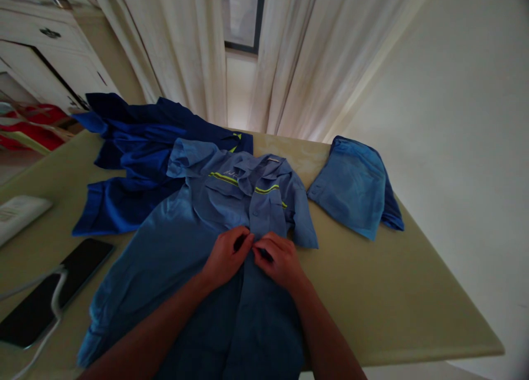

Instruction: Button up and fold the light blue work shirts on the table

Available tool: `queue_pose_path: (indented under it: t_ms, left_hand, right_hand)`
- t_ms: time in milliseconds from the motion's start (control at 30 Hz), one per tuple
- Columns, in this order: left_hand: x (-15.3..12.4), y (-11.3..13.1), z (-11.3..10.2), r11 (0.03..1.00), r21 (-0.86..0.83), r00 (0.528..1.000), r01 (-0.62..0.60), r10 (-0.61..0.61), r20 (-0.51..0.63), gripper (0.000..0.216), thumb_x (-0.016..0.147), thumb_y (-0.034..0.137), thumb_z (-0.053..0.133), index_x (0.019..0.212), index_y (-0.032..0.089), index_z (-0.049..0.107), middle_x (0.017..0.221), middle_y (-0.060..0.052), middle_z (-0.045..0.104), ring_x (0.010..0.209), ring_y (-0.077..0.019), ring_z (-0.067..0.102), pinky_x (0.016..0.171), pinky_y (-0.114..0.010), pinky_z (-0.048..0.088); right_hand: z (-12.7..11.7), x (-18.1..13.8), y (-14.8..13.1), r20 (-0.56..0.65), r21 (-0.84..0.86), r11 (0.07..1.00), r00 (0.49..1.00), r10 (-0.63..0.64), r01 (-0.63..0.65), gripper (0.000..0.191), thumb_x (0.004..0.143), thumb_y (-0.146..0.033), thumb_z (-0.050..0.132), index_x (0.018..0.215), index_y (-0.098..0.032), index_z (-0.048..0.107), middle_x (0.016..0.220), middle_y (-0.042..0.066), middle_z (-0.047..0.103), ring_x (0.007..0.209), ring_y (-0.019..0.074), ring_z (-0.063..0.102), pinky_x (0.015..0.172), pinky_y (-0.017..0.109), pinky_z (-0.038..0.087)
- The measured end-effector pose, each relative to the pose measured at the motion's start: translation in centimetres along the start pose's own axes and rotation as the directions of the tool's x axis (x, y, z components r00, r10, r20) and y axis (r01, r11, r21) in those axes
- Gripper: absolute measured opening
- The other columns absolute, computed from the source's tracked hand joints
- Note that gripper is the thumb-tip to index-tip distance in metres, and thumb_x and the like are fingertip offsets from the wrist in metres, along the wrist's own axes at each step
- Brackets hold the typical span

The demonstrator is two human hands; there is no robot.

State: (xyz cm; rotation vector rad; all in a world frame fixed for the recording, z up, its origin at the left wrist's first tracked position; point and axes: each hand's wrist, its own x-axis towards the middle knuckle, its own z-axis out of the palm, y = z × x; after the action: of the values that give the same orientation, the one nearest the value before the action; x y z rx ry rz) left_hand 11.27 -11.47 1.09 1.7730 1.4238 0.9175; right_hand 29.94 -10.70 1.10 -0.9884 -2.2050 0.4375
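A light blue short-sleeved shirt point(173, 258) with yellow-green chest stripes lies spread on the table, its collar toward the far side. At the middle of its front placket, my left hand point(229, 253) pinches the fabric between thumb and finger. My right hand point(279, 256) pinches the same spot from the right, the fingertips of both hands nearly touching. Any button between them is hidden by the fingers. Above the hands, the upper placket and collar show.
Darker blue garments point(124, 165) lie heaped behind the shirt at left. A folded blue garment point(351, 184) rests at the right on the table point(405, 303). On the left are a black phone point(82, 269), a white cable point(58, 297) and a white device point(20, 212). Curtains point(185, 49) hang behind.
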Motion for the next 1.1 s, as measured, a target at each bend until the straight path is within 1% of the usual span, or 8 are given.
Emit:
queue_pose_path:
  t_ms: [133,200,367,733,833,933,1000,1100]
  left_hand:
    - [-0.2,-0.2,0.9,0.995,0.04,0.98,-0.087,0.093,-0.177,0.022,0.103,0.033,0.048,0.09,0.021,0.061,0.083,-0.002,0.065,0.077,-0.0171,0.061,0.074,-0.03,0.048]
    - [-0.4,-0.4,1.2,0.989,0.049,0.967,-0.141,0.148,-0.205,0.021,0.104,0.03,0.048,0.091,0.021,0.062,0.085,-0.002,0.064,0.08,-0.0173,0.062,0.077,-0.03,0.049]
    - [-0.3,-1.0,1.3,0.986,0.004,0.97,-0.167,0.165,-0.179,0.018,0.104,0.03,0.049,0.094,0.021,0.062,0.082,-0.001,0.067,0.076,-0.0159,0.064,0.073,-0.027,0.049]
    - [0.9,-1.7,1.2,0.993,0.048,0.99,-0.109,0.113,-0.084,0.033,0.107,0.037,0.039,0.092,0.021,0.064,0.079,-0.002,0.069,0.072,-0.0171,0.066,0.071,-0.029,0.048]
    - [1.2,-2.0,1.4,0.967,0.227,0.984,-0.116,0.143,-0.105,0.037,0.106,0.027,0.031,0.101,0.019,0.067,0.096,-0.008,0.074,0.094,-0.0238,0.068,0.088,-0.038,0.051]
    - [0.1,-2.2,1.7,0.883,0.417,0.972,-0.214,0.235,0.0,0.038,0.099,0.016,0.037,0.127,0.016,0.063,0.127,-0.014,0.07,0.122,-0.0283,0.061,0.11,-0.049,0.044]
    - [-1.5,-2.4,1.9,0.825,0.489,0.957,-0.284,0.276,0.089,0.043,0.098,0.017,0.043,0.138,0.017,0.059,0.141,-0.013,0.063,0.133,-0.0289,0.054,0.12,-0.051,0.035]
    - [-4.3,-2.6,2.1,0.8,0.524,0.955,-0.292,0.272,0.118,0.047,0.1,0.02,0.044,0.146,0.019,0.054,0.15,-0.01,0.058,0.138,-0.0284,0.05,0.123,-0.051,0.032]
  right_hand:
    - [0.2,0.0,0.4,-0.005,0.052,0.999,1.0,0.011,-0.011,0.012,0.099,-0.025,0.061,0.099,-0.022,0.072,0.087,0.004,0.07,0.072,0.0141,0.065,0.07,0.025,0.052]
    - [0.3,0.0,0.5,0.018,0.096,0.995,0.999,0.029,-0.031,0.012,0.099,-0.026,0.061,0.099,-0.021,0.073,0.086,0.004,0.069,0.072,0.014,0.065,0.068,0.025,0.051]
    - [0.6,0.0,0.8,0.051,0.162,0.981,0.994,0.1,-0.107,0.018,0.102,-0.033,0.061,0.098,-0.022,0.074,0.086,0.003,0.069,0.069,0.0135,0.063,0.064,0.024,0.05]
    - [1.3,0.2,2.1,-0.074,0.092,0.977,0.978,0.197,-0.19,0.034,0.093,-0.051,0.071,0.08,-0.021,0.064,0.075,0.001,0.063,0.066,0.0144,0.058,0.062,0.026,0.046]
    - [0.6,0.7,2.1,-0.147,0.117,0.973,0.966,0.214,-0.198,0.027,0.097,-0.048,0.066,0.091,-0.021,0.066,0.084,0.002,0.066,0.07,0.0152,0.06,0.067,0.027,0.049]
    - [-0.6,1.7,1.5,-0.224,0.081,0.97,0.944,0.242,-0.23,0.02,0.102,-0.038,0.057,0.106,-0.021,0.067,0.098,0.005,0.068,0.076,0.0156,0.063,0.076,0.028,0.052]
    - [-1.2,2.7,0.9,-0.157,-0.02,0.96,0.949,0.274,-0.281,0.015,0.101,-0.032,0.058,0.109,-0.022,0.068,0.104,0.005,0.07,0.08,0.016,0.065,0.08,0.029,0.052]
    - [-0.9,4.1,0.3,0.039,-0.216,0.922,0.941,0.336,-0.321,0.019,0.096,-0.03,0.068,0.114,-0.025,0.069,0.11,0.004,0.071,0.094,0.0189,0.068,0.084,0.03,0.052]
